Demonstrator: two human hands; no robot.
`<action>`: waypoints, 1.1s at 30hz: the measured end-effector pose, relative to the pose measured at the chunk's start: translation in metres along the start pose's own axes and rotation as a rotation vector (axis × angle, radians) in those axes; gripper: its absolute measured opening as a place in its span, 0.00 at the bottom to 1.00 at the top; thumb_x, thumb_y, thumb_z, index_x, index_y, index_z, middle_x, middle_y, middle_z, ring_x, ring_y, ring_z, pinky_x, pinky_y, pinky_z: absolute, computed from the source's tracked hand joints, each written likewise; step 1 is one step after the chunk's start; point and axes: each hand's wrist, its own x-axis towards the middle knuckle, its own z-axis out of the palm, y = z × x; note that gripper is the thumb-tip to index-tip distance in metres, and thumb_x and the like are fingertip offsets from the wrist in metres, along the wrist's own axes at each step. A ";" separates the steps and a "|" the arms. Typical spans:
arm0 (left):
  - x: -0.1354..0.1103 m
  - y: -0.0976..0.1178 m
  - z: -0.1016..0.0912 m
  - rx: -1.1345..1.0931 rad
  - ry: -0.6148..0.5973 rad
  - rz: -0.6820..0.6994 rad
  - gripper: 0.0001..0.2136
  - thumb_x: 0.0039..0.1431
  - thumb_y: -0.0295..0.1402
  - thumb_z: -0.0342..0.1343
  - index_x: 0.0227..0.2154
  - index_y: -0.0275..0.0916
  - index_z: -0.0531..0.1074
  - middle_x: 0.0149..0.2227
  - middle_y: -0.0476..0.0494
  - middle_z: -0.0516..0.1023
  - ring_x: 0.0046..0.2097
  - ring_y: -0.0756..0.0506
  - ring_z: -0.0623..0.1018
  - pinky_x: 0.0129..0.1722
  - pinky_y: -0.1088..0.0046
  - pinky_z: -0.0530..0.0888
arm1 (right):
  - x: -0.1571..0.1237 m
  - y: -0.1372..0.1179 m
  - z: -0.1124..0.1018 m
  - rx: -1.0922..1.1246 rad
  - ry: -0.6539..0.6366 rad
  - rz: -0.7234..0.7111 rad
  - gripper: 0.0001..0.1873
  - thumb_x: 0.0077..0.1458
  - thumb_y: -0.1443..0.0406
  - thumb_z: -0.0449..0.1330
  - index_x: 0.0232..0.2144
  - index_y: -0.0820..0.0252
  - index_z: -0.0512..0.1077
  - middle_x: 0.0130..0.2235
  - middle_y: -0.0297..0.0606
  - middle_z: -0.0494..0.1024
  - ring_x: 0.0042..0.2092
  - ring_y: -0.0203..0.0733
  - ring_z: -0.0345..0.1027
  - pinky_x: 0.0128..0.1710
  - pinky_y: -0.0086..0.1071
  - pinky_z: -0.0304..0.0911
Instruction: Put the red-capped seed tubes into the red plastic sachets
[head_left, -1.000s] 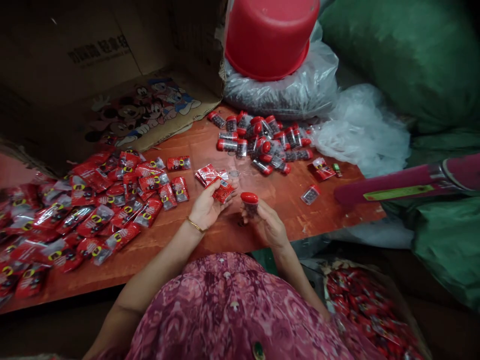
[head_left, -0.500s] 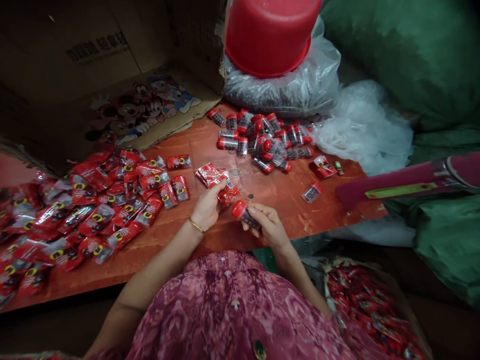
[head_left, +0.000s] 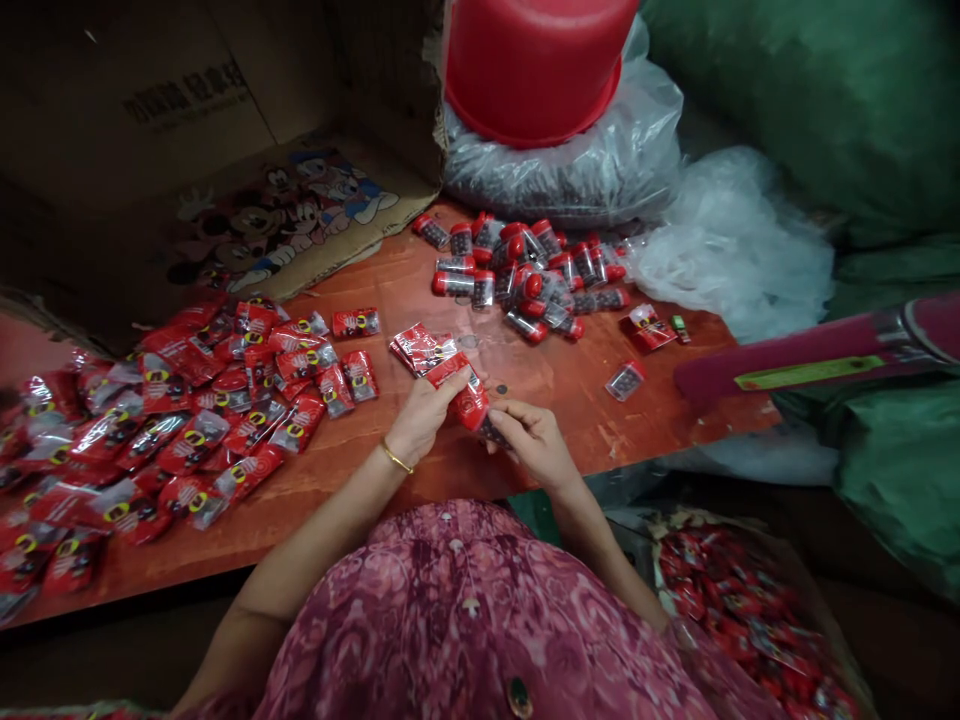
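Observation:
My left hand (head_left: 421, 415) is closed on a red printed sachet (head_left: 463, 392) above the table. My right hand (head_left: 538, 445) pinches a small clear jar (head_left: 491, 432) of dark beads; its capped end is inside the sachet's open mouth, so the red cap is hidden. Just beyond my left hand lies a small stack of flat red sachets (head_left: 420, 347). Farther back is a heap of the same red-capped jars (head_left: 529, 272). To the left spreads a pile of filled red sachets (head_left: 187, 440).
A cardboard box (head_left: 300, 215) lies open at the back left. A red tub (head_left: 536, 75) stands on a clear plastic bag (head_left: 570, 180). A magenta pole (head_left: 817, 360) juts in from the right. One jar (head_left: 625, 380) lies apart, and a sack of red packets (head_left: 750, 610) stands below.
The jar in my right hand has moved up and left, and its red cap has passed into the sachet. My left hand's sachet has shifted slightly toward the jar.

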 end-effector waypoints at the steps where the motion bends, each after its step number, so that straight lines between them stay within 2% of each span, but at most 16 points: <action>1: 0.000 0.000 0.000 -0.005 -0.003 0.008 0.14 0.39 0.39 0.65 0.27 0.33 0.75 0.28 0.44 0.79 0.33 0.45 0.77 0.38 0.69 0.71 | 0.000 0.001 0.000 -0.012 0.008 -0.013 0.15 0.51 0.56 0.55 0.26 0.63 0.72 0.17 0.31 0.69 0.19 0.30 0.59 0.19 0.24 0.54; 11: -0.004 -0.008 0.002 -0.031 0.056 0.003 0.16 0.32 0.38 0.68 0.26 0.34 0.75 0.29 0.45 0.79 0.32 0.48 0.77 0.37 0.72 0.71 | 0.002 0.004 0.013 -0.124 0.163 -0.142 0.12 0.53 0.60 0.54 0.30 0.62 0.72 0.19 0.31 0.69 0.21 0.32 0.62 0.22 0.26 0.59; 15: -0.006 -0.012 0.003 -0.022 0.051 -0.007 0.17 0.34 0.40 0.67 0.27 0.34 0.75 0.29 0.43 0.79 0.32 0.47 0.77 0.32 0.73 0.72 | 0.004 0.008 0.016 -0.056 0.132 -0.147 0.13 0.54 0.58 0.53 0.31 0.62 0.71 0.20 0.31 0.70 0.21 0.32 0.63 0.23 0.26 0.60; 17: -0.007 -0.013 0.006 0.008 0.030 0.030 0.17 0.35 0.41 0.66 0.28 0.34 0.76 0.31 0.42 0.79 0.33 0.46 0.76 0.29 0.74 0.71 | 0.005 0.014 0.019 -0.005 0.168 -0.148 0.14 0.54 0.57 0.53 0.32 0.62 0.71 0.20 0.30 0.69 0.21 0.31 0.62 0.22 0.26 0.60; 20: -0.006 -0.014 0.009 0.041 0.038 0.038 0.18 0.35 0.43 0.65 0.28 0.34 0.76 0.28 0.43 0.79 0.26 0.50 0.74 0.21 0.78 0.67 | 0.006 0.021 0.026 0.061 0.261 -0.157 0.14 0.54 0.56 0.53 0.34 0.60 0.69 0.21 0.29 0.68 0.19 0.29 0.58 0.19 0.24 0.57; 24: -0.007 -0.021 0.014 0.048 0.058 0.050 0.20 0.38 0.48 0.62 0.25 0.33 0.75 0.18 0.50 0.72 0.16 0.55 0.64 0.15 0.79 0.62 | 0.007 0.021 0.036 0.235 0.297 -0.153 0.13 0.54 0.55 0.53 0.34 0.58 0.63 0.21 0.27 0.67 0.16 0.27 0.53 0.15 0.23 0.52; 27: -0.011 -0.029 0.016 0.079 0.050 0.081 0.19 0.42 0.48 0.59 0.25 0.33 0.74 0.16 0.52 0.69 0.16 0.55 0.64 0.16 0.79 0.62 | 0.008 0.017 0.037 0.287 0.344 -0.171 0.12 0.55 0.55 0.52 0.34 0.56 0.61 0.21 0.25 0.64 0.16 0.27 0.52 0.14 0.22 0.52; 30: -0.015 -0.033 0.016 0.123 0.018 0.112 0.17 0.41 0.46 0.61 0.23 0.34 0.73 0.17 0.52 0.70 0.19 0.55 0.65 0.19 0.80 0.64 | 0.007 0.017 0.032 0.204 0.457 -0.217 0.11 0.55 0.56 0.52 0.35 0.57 0.62 0.24 0.28 0.64 0.21 0.28 0.56 0.18 0.23 0.55; 33: -0.013 -0.028 0.013 0.072 0.002 0.130 0.19 0.43 0.50 0.58 0.22 0.35 0.72 0.17 0.51 0.70 0.21 0.54 0.67 0.21 0.78 0.65 | 0.005 0.021 0.029 0.130 0.429 -0.242 0.11 0.55 0.57 0.53 0.37 0.57 0.62 0.25 0.29 0.65 0.23 0.30 0.59 0.21 0.24 0.57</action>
